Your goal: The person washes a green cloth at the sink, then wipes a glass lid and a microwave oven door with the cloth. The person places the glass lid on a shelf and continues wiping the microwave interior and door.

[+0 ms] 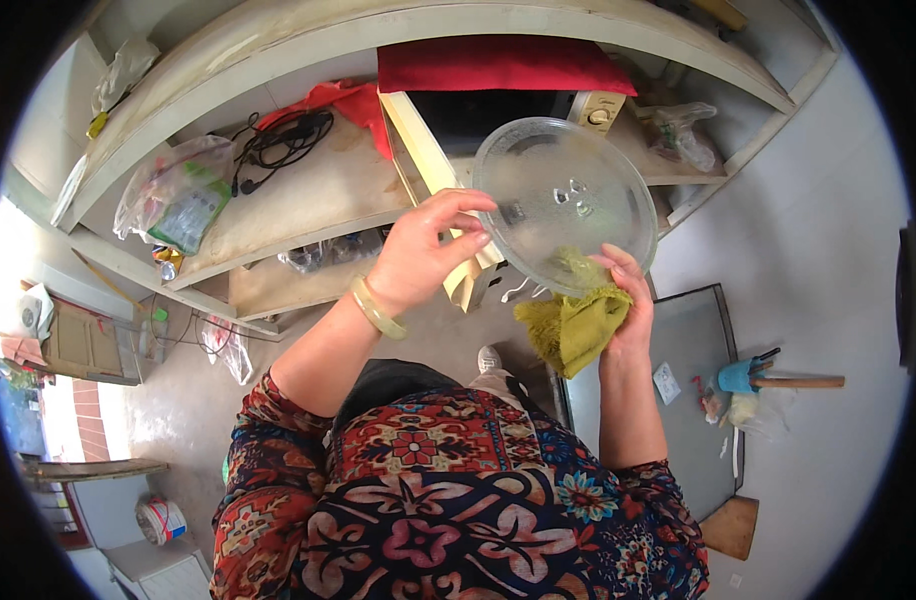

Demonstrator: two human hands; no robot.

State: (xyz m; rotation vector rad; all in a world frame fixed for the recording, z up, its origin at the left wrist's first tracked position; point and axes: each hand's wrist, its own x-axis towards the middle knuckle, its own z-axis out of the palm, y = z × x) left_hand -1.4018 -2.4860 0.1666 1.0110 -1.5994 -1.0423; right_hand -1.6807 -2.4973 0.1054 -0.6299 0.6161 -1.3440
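Observation:
A clear glass microwave turntable plate (604,176) is held up in front of the microwave. My right hand (629,300) grips its lower right rim through an olive-green cloth (581,330). Part of the cloth shows through the glass, and its fringed edge hangs below the plate. My left hand (434,251), with a pale bangle at the wrist, is at the plate's left rim. Its thumb and index finger are curved and apart, with the tips at the glass edge; whether they grip it is unclear. Behind the plate, the Midea microwave (488,112) stands with its door (431,169) swung out.
A red cloth (503,66) covers the microwave's top. Black cables (289,142) and a plastic bag with a green pack (191,202) lie on the shelf (315,199) at left. A clear bag (683,135) sits right. A glass-topped table (690,337) with a blue holder (737,377) stands at lower right.

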